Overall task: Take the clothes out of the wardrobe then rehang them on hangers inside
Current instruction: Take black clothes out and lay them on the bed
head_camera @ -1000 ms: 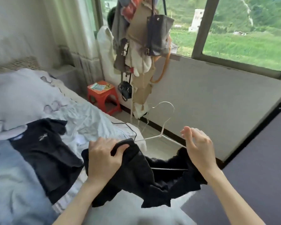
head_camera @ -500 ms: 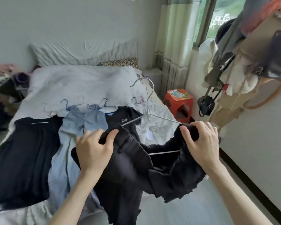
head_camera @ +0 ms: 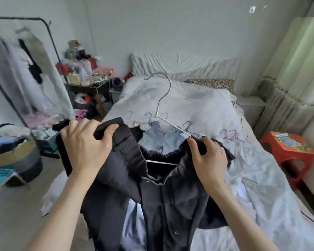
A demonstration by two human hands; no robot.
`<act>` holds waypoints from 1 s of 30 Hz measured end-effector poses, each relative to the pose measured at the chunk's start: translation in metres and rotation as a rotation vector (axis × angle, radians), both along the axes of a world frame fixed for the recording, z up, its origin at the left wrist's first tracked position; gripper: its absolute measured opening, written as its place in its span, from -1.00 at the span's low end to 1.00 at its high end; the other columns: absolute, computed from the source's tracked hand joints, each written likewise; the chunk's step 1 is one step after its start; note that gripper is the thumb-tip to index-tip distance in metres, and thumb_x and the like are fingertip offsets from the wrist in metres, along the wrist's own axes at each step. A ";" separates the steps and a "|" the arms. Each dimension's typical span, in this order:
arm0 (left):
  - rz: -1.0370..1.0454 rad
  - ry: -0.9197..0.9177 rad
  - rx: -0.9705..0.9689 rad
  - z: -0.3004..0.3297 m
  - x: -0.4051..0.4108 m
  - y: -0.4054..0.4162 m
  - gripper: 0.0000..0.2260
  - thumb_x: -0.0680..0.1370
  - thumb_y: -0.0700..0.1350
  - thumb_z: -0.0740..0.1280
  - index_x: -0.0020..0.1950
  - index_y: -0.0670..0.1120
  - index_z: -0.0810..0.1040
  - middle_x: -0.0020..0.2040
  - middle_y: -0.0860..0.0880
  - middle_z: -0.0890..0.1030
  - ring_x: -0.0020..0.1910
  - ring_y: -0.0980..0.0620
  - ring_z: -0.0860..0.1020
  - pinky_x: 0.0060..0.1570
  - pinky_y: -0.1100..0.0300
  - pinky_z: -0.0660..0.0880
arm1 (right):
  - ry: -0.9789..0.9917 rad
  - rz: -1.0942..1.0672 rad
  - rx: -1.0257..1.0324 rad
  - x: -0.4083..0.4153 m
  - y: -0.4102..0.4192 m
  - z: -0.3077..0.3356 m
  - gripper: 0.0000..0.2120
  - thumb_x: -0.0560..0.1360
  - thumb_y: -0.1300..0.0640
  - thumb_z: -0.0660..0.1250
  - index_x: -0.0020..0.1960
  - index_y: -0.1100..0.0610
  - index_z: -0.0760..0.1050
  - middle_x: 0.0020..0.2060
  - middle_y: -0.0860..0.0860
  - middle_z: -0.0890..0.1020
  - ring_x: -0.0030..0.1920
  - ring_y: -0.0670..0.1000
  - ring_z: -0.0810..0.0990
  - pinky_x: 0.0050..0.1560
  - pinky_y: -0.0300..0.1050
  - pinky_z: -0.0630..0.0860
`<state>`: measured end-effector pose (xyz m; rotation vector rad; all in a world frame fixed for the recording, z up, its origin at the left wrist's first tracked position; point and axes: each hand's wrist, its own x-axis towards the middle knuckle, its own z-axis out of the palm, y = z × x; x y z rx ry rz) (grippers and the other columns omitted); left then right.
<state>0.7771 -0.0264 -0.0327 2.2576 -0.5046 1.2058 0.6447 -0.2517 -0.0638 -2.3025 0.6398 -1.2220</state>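
A wide bed point(head_camera: 257, 178) covered by a rumpled white quilt carries a pale blue denim garment point(head_camera: 161, 140) near its middle. Thin wire hangers point(head_camera: 187, 125) lie in a row just beyond it. A leopard-print pillow point(head_camera: 212, 82) rests at the headboard end.

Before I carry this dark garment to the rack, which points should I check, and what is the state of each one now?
1. Left hand grips the dark garment at its top edge: ok.
2. Right hand grips the other side of the elastic waistband: ok.
3. Metal hanger is inside the garment, its bar showing at the waist opening: ok.
4. Garment is seated evenly on the hanger: not ok, the left side is bunched higher than the right.
5. Hook is free and upright: ok.
6. Clothes rack has a free spot: cannot tell, it is blurred.
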 end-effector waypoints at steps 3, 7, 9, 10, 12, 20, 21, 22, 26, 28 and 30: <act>0.113 -0.031 0.016 0.002 0.029 0.029 -0.54 0.48 0.19 0.24 -0.26 -0.22 0.54 -0.27 -0.19 0.57 -0.17 -0.22 0.45 -0.11 -0.02 0.20 | 0.016 0.086 0.042 0.048 0.019 -0.005 -0.54 0.45 -0.23 0.16 -0.27 0.18 0.42 -0.35 0.06 0.53 -0.22 0.16 0.49 -0.21 -0.07 0.30; 0.204 -0.043 0.010 0.011 0.073 0.044 -0.54 0.48 0.20 0.25 -0.21 -0.22 0.57 -0.22 -0.19 0.58 -0.11 -0.22 0.45 -0.05 -0.05 0.25 | 0.049 0.176 0.113 0.109 0.025 -0.001 -0.60 0.48 -0.21 0.22 -0.23 0.14 0.42 -0.31 0.03 0.50 -0.14 0.18 0.50 -0.22 -0.07 0.27; 0.216 -0.054 0.008 0.016 0.098 0.045 -0.53 0.48 0.21 0.24 -0.23 -0.22 0.56 -0.23 -0.18 0.56 -0.11 -0.20 0.43 -0.05 -0.04 0.26 | 0.030 0.209 0.167 0.139 0.025 0.001 -0.62 0.47 -0.20 0.23 -0.20 0.13 0.46 -0.28 0.05 0.53 -0.11 0.18 0.50 -0.19 -0.06 0.30; 0.219 -0.060 0.007 0.019 0.111 0.044 -0.52 0.48 0.22 0.23 -0.25 -0.22 0.54 -0.25 -0.17 0.55 -0.12 -0.20 0.43 -0.05 -0.04 0.26 | 0.016 0.231 0.200 0.153 0.025 0.002 -0.63 0.47 -0.20 0.23 -0.21 0.12 0.46 -0.29 0.04 0.53 -0.12 0.18 0.49 -0.18 -0.05 0.32; 0.231 -0.064 0.008 0.023 0.136 0.041 -0.51 0.49 0.23 0.22 -0.27 -0.22 0.52 -0.27 -0.17 0.53 -0.14 -0.19 0.41 -0.07 -0.02 0.24 | 0.005 0.268 0.229 0.182 0.021 0.005 -0.65 0.47 -0.19 0.24 -0.24 0.10 0.43 -0.31 0.02 0.52 -0.15 0.17 0.49 -0.19 -0.04 0.33; 0.268 -0.064 -0.012 0.041 0.243 0.022 -0.52 0.48 0.23 0.22 -0.25 -0.21 0.52 -0.23 -0.16 0.54 -0.10 -0.18 0.42 -0.05 -0.01 0.25 | -0.036 0.299 0.267 0.296 -0.001 0.029 -0.63 0.47 -0.16 0.26 -0.08 0.16 0.53 -0.20 0.08 0.48 -0.07 0.16 0.43 -0.05 -0.03 0.31; 0.267 -0.067 -0.010 0.044 0.260 0.019 -0.52 0.48 0.23 0.23 -0.24 -0.21 0.52 -0.22 -0.16 0.54 -0.08 -0.18 0.42 -0.04 0.00 0.24 | -0.032 0.306 0.265 0.312 -0.004 0.032 -0.63 0.48 -0.16 0.26 -0.07 0.17 0.53 -0.19 0.09 0.50 -0.05 0.16 0.43 0.00 0.00 0.35; 0.261 -0.062 -0.005 0.044 0.278 0.016 -0.51 0.48 0.24 0.22 -0.23 -0.21 0.52 -0.21 -0.16 0.55 -0.07 -0.18 0.42 -0.03 0.00 0.23 | -0.017 0.309 0.262 0.329 -0.009 0.034 -0.62 0.48 -0.16 0.25 -0.06 0.17 0.53 -0.17 0.11 0.52 -0.04 0.17 0.44 0.03 0.04 0.37; 0.178 0.057 0.038 0.025 0.368 -0.006 -0.50 0.47 0.26 0.20 -0.16 -0.19 0.55 -0.17 -0.14 0.56 -0.03 -0.18 0.42 -0.01 0.00 0.23 | 0.089 0.275 0.257 0.402 -0.031 0.017 -0.61 0.52 -0.16 0.20 0.00 0.16 0.52 -0.11 0.15 0.54 -0.01 0.19 0.46 0.00 0.03 0.40; 0.128 0.174 0.092 -0.003 0.418 -0.018 -0.53 0.48 0.24 0.22 -0.11 -0.18 0.57 -0.13 -0.15 0.58 0.00 -0.19 0.43 -0.01 -0.03 0.27 | 0.161 0.246 0.257 0.438 -0.042 -0.007 -0.62 0.53 -0.14 0.20 0.00 0.19 0.52 -0.13 0.16 0.53 -0.01 0.21 0.46 -0.02 0.02 0.39; 0.072 0.295 0.172 -0.039 0.465 -0.030 -0.58 0.50 0.20 0.25 -0.11 -0.17 0.57 -0.11 -0.15 0.59 0.01 -0.20 0.44 -0.01 -0.04 0.30 | 0.257 0.218 0.291 0.472 -0.052 -0.036 -0.64 0.53 -0.10 0.21 -0.03 0.21 0.52 -0.19 0.12 0.50 -0.02 0.20 0.47 -0.05 0.01 0.40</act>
